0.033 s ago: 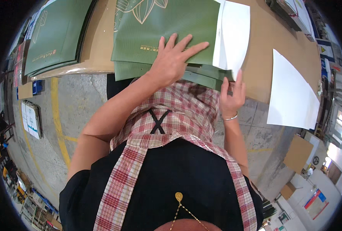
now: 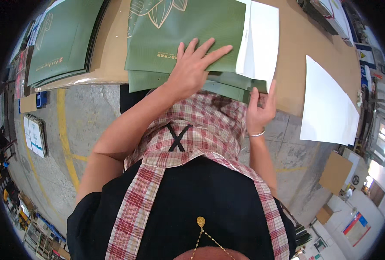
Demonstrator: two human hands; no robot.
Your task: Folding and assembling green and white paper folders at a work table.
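A brown tabletop is overlaid at 12 o'clock by a green printed sheet. A green stack is set at 10 o'clock, a white sheet near 3. The green printed sheet is edged at its own 3 o'clock by a white flap and touched by the left hand, fingers spread flat. The right hand is placed at its 4 o'clock corner; whether anything is pinched cannot be told. A bracelet is worn there

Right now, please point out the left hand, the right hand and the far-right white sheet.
Left hand (image 2: 188,73), head view: its back.
Right hand (image 2: 260,114), head view: its back.
White sheet (image 2: 326,104), head view: its middle.
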